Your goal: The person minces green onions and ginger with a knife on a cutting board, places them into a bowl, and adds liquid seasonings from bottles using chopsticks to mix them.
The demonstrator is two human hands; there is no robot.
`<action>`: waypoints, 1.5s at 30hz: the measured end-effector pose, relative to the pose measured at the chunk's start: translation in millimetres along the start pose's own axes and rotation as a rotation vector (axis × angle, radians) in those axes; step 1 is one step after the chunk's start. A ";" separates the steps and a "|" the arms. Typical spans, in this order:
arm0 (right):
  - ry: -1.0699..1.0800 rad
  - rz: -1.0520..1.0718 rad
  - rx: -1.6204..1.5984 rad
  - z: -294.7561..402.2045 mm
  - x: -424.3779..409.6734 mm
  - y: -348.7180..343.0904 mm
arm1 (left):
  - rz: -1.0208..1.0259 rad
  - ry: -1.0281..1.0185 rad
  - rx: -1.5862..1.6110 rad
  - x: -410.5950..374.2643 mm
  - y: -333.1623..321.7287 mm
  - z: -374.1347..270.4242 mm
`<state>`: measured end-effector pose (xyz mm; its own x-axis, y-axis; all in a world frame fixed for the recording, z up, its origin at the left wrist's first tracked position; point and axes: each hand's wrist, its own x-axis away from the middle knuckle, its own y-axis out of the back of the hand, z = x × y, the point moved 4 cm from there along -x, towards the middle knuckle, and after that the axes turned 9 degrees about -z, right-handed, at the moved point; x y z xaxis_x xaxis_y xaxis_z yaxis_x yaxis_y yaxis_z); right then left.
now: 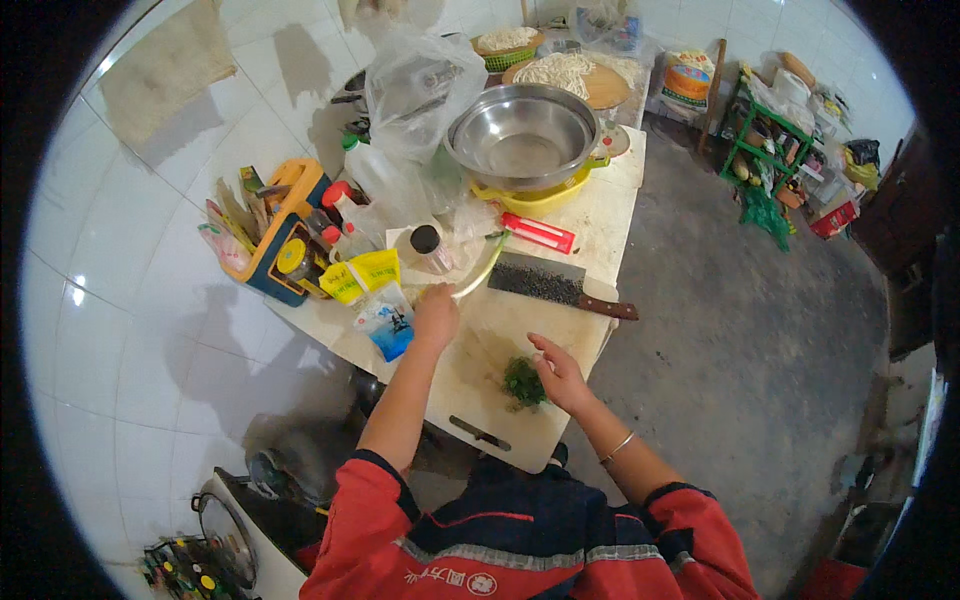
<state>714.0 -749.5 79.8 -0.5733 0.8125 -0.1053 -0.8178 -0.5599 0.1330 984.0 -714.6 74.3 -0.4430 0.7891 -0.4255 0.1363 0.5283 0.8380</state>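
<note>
My left hand (437, 319) is closed around the white end of a scallion (491, 262), whose green tip points away from me. My right hand (561, 379) hovers with nothing visible in it, thumb and fingers apart, beside a small heap of chopped greens (521, 381). That heap lies on a pale cutting board (472, 356) with a dark slotted handle at its near end. Across the board's far part rests a cleaver (536, 281), its wooden handle (609, 307) reaching past the right edge.
Left of the board lie a blue-and-white packet (390, 322), a yellow packet (364, 274) and a dark-lidded jar (433, 251). Steel bowls (525, 139) sit in a yellow basin (536, 199) behind. A seasoning caddy (266, 251) stands by the tiled wall.
</note>
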 end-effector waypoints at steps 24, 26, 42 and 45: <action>-0.138 0.020 -0.097 -19.7 -41.0 -52.5 | 0.371 0.327 -0.439 -37.7 -21.5 15.9; -0.155 0.033 -0.058 -14.3 -39.4 -52.5 | 0.346 0.319 -0.423 -38.1 -17.8 11.9; -0.054 -0.188 0.109 -22.7 -26.6 -7.4 | 0.101 -0.101 0.120 1.2 56.3 -87.4; 0.251 -0.442 0.644 -13.5 -37.5 41.2 | 0.215 -0.115 -0.003 14.7 21.8 -104.8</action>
<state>701.1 -805.2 75.9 -0.2615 0.8330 -0.4875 -0.8259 0.0683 0.5597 887.6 -724.3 122.1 -0.2999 0.9139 -0.2736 0.2136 0.3438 0.9144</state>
